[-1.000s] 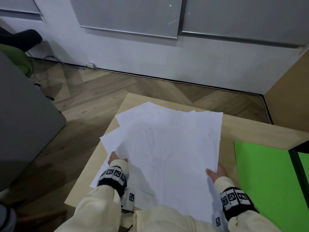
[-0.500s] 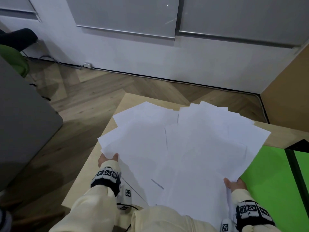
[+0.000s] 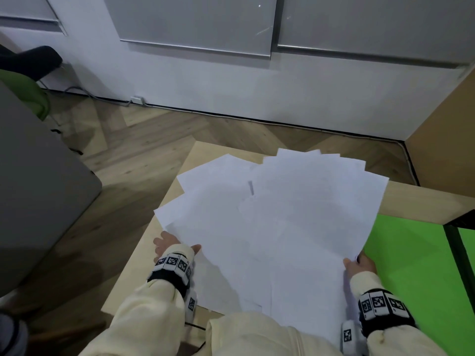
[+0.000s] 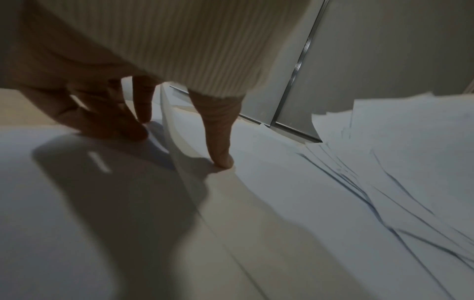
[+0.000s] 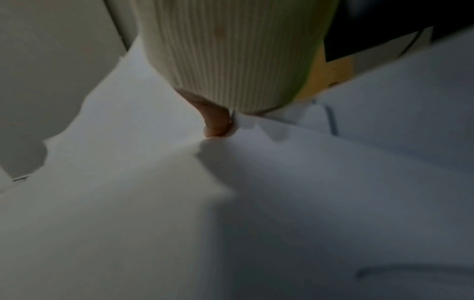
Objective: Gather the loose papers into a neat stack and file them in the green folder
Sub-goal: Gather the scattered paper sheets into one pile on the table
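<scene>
A loose fan of white papers (image 3: 270, 227) spreads over the light wooden table (image 3: 205, 155), its right corner overlapping the green folder (image 3: 416, 273), which lies open at the right. My left hand (image 3: 174, 246) holds the fan's left edge. In the left wrist view its thumb (image 4: 223, 160) presses on top of a sheet, and the fingers (image 4: 128, 125) sit beyond that sheet's raised edge. My right hand (image 3: 359, 264) pinches the fan's lower right edge. Its thumb (image 5: 215, 121) lies on top, and the fingers are hidden beneath the papers (image 5: 153, 203).
A dark bar (image 3: 460, 253) runs down the folder near the right border. A grey panel (image 3: 38, 201) stands left of the table over wood floor. A wooden cabinet side (image 3: 449, 137) rises at the far right. The white wall carries grey doors (image 3: 192, 21).
My right hand has swung right and toward me, fanning the papers out over the green folder's corner. My left hand has stayed at the left edge.
</scene>
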